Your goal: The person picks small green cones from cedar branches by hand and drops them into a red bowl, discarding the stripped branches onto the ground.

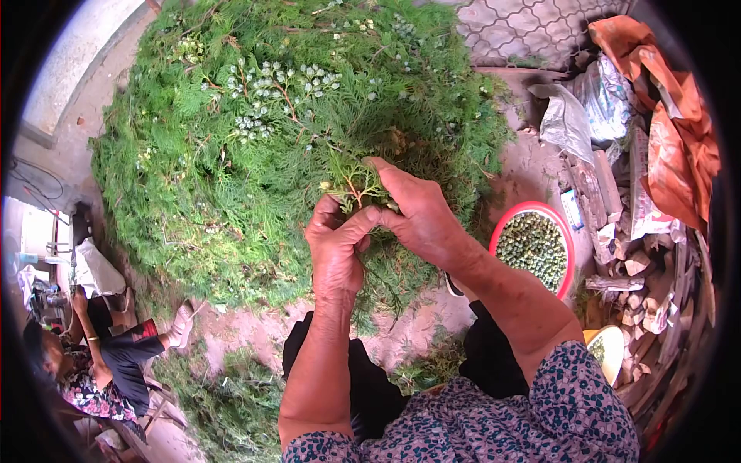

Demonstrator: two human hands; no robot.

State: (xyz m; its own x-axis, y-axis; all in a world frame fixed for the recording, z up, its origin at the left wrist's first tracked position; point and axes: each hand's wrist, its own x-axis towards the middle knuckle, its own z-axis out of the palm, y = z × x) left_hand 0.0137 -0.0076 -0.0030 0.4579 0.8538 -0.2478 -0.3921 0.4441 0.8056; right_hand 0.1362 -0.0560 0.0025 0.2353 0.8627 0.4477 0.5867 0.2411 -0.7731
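In front of me both hands meet over a big heap of green conifer branches point(208, 193). My left hand point(337, 239) pinches a small conifer sprig point(353, 187) between thumb and fingers. Close against it, my right hand point(413, 204) is curled around the same sprig, its thumb near the left thumb. A pale round cone point(325, 186) shows on the sprig's left side. Just beyond my hands lies a branch loaded with blue-green cones point(282, 81). The fingertips of my right hand are partly hidden.
On the right stands a red-rimmed basin point(571, 255) full of cones, with a yellow container point(614, 351) nearer me. Stacked firewood point(644, 297), sacks point(602, 100) and an orange tarp point(679, 154) line the right side. Another person point(96, 363) sits at left. Loose branches point(228, 397) lie beside me.
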